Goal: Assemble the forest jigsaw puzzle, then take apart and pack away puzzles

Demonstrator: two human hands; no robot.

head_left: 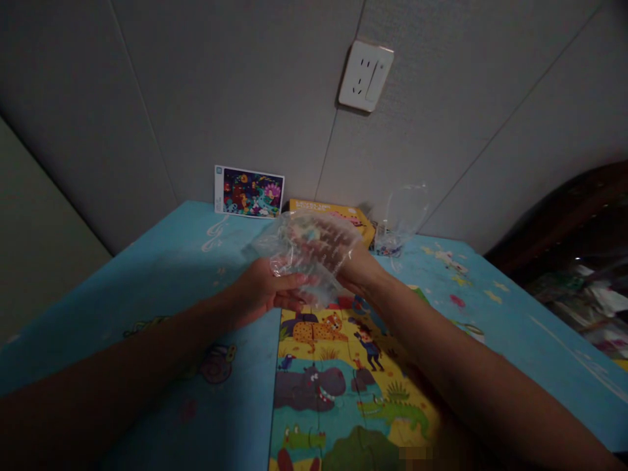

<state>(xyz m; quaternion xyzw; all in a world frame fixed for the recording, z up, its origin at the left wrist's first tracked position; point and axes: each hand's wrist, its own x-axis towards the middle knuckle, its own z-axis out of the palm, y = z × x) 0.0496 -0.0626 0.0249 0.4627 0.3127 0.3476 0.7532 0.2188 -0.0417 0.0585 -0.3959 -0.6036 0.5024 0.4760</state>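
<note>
My left hand (273, 288) pinches the lower left edge of a clear plastic bag (326, 288), its fingers closed on the film. My right hand (343, 258) reaches into the bag from the right, and its fingers show blurred through the plastic, stretched out to the left. Small pale shapes lie by those fingertips inside the bag, too hazy to name. Below both hands lies a jigsaw puzzle (338, 353) with joined pieces showing a leopard, a hippo and crocodiles. My right forearm covers part of its right side.
A picture card (249, 193) leans against the wall at the back left. Behind the bag sits a yellow box (360, 219). Another clear bag (400, 226) with puzzle pieces in it stands right of the box. A wall socket (366, 76) is above the blue patterned table (161, 255).
</note>
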